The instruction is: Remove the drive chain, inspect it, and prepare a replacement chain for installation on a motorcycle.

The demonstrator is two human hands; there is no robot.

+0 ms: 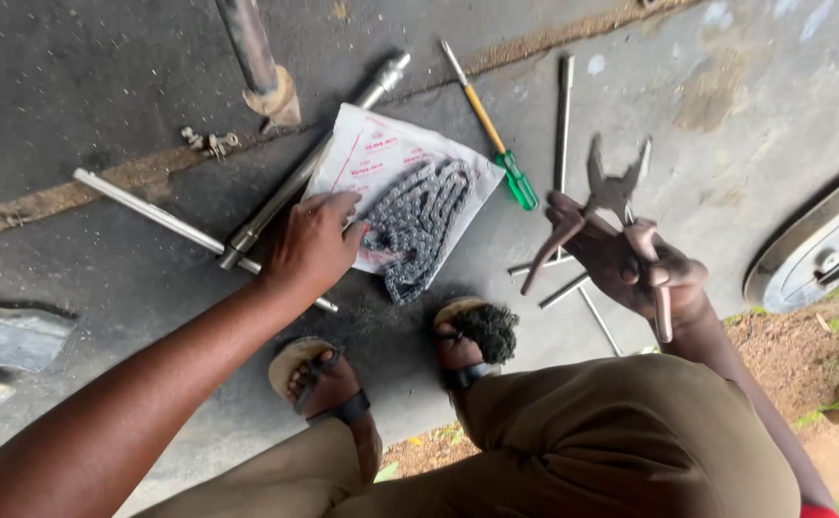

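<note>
My left hand [312, 242] rests palm down on the edge of a white plastic packet [362, 153] lying on the concrete, fingers touching a coiled grey chain [417, 223] piled on it. My right hand [642, 270] is raised above the ground and grips a pair of rusty pliers [609, 197] by the handles, jaws spread and pointing away from me. Both of my sandalled feet [328, 379] show at the bottom, knees bent in brown trousers.
A green-handled screwdriver [496, 134], long metal rods [563, 115], a socket bar [304, 173] and a thin tube [151, 213] lie around the packet. A rusty pipe stand [261, 67] stands at the back. A round metal cover [822, 245] sits right, soil and grass beyond.
</note>
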